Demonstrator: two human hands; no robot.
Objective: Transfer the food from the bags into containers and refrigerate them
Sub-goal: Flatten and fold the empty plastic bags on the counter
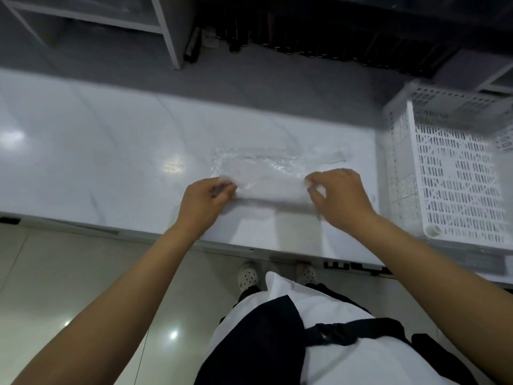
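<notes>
Clear bag [263, 173] between both hands

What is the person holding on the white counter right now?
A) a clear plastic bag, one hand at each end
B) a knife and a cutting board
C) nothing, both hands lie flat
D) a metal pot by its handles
A: the left hand and the right hand each pinch an end of the clear plastic bag lying on the counter, beside a white basket.
</notes>
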